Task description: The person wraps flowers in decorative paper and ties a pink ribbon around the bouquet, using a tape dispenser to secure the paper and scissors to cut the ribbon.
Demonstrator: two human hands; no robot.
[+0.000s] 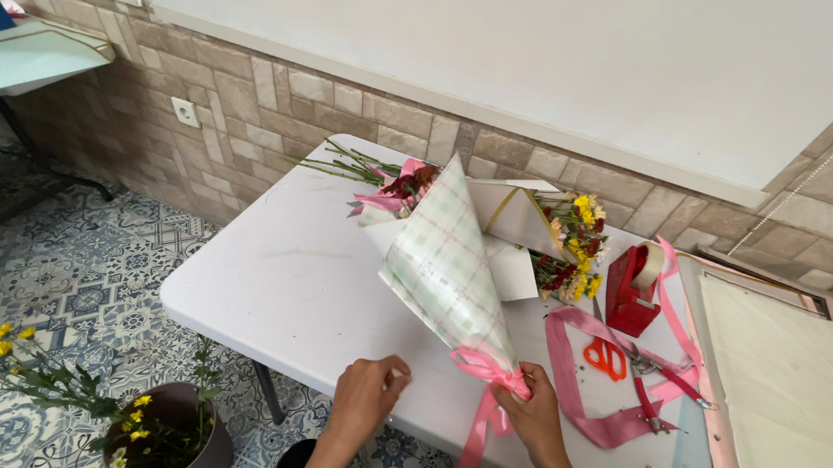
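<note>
Pinching the pink ribbon (491, 373) at the wrapped bouquet (449, 267) neck, right hand (532, 410); left hand (367, 392) fingers curled together, holding nothing discernible.

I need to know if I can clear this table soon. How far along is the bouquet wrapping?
Done: the checked paper cone is wrapped, a pink ribbon around its narrow end. In hand: the right hand grips that ribbon knot; the left hand rests on the table beside it. Left: loose flowers, scissors and spare ribbon lie out.
</note>
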